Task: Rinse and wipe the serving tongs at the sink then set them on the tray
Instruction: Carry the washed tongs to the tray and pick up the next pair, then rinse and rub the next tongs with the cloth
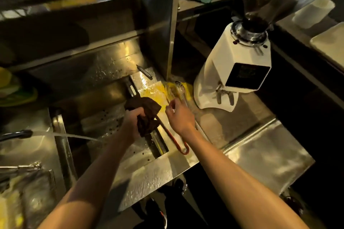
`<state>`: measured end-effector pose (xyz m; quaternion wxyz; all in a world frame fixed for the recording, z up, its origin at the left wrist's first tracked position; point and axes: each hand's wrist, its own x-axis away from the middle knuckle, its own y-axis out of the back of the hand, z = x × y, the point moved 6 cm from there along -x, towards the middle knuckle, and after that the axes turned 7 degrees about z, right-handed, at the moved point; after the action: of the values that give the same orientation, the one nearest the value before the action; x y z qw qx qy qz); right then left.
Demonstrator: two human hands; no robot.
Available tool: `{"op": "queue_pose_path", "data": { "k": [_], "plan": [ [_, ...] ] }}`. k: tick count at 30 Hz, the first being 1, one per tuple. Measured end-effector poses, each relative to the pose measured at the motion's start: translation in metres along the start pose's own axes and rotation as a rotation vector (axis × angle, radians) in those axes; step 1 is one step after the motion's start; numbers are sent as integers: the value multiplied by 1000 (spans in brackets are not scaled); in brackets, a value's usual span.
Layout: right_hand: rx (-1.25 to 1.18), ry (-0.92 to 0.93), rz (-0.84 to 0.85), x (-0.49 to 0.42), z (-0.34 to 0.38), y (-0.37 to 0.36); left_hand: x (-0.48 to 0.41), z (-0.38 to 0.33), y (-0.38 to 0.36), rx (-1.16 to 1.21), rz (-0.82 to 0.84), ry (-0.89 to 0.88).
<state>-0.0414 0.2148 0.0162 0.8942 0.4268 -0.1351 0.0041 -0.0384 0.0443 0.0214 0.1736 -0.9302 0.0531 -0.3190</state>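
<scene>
at the near lip of the sink [100, 122], the serving tongs [184, 153] lie slanted, red looped end toward the person, far arms buried in a dark cloth [147, 115]. the left hand [132, 122] grips that cloth round them. the right hand [179, 117] hovers just beside, fingers curled (whether it pinches anything cannot be told). thin wet steel likely handles light, springy, slippery; the red-coated end looks the surest hold.
</scene>
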Motion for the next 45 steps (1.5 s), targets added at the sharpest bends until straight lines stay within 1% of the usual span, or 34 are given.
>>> {"op": "queue_pose_path", "data": {
  "k": [2, 3, 6, 10, 13, 15, 18, 20, 22, 24, 27, 30, 33, 35, 38, 40, 42, 44, 45],
  "plan": [
    [32, -14, 114, -11, -12, -26, -5, 9, 4, 40, -3, 10],
    [65, -13, 165, -15, -19, -39, -6, 15, 7, 72, -33, 28],
    [210, -19, 294, -30, -34, -70, -14, 29, 15, 116, -80, 57],
    [445, -47, 339, -45, -42, -90, -19, 39, 14, 233, -135, 75],
    [634, -22, 294, -51, -39, -95, -28, 44, 12, 247, -148, 70],
    [758, -4, 342, -55, -40, -98, -33, 49, 15, 270, -186, 50],
    [842, 21, 465, -54, -46, -105, -37, 55, 22, 244, -219, 41],
    [867, 53, 430, -49, -46, -103, -38, 61, 26, 233, -205, 40],
    [840, 58, 392, -44, -43, -103, -38, 65, 35, 240, -224, 53],
    [751, 43, 357, -41, -40, -102, -37, 66, 47, 241, -240, 61],
    [529, 62, 306, -35, -29, -102, -31, 59, 62, 232, -203, 7],
    [296, 90, 344, -25, -18, -105, -23, 53, 77, 293, -182, -24],
    [115, 71, 419, -25, -5, -114, -13, 46, 108, 320, -240, -54],
    [-21, 107, 469, -27, 7, -117, -7, 44, 124, 319, -259, -50],
    [-174, 151, 604, -26, 30, -127, 3, 37, 145, 338, -246, -53],
    [-175, 187, 688, -22, 48, -135, 9, 29, 158, 345, -204, -77],
    [-141, 222, 772, -16, 64, -148, 15, 24, 175, 402, -197, -132],
    [-122, 230, 856, -11, 78, -164, 20, 25, 194, 425, -251, -123],
    [-128, 230, 892, -8, 83, -173, 24, 22, 203, 428, -253, -126]
  ]
}}
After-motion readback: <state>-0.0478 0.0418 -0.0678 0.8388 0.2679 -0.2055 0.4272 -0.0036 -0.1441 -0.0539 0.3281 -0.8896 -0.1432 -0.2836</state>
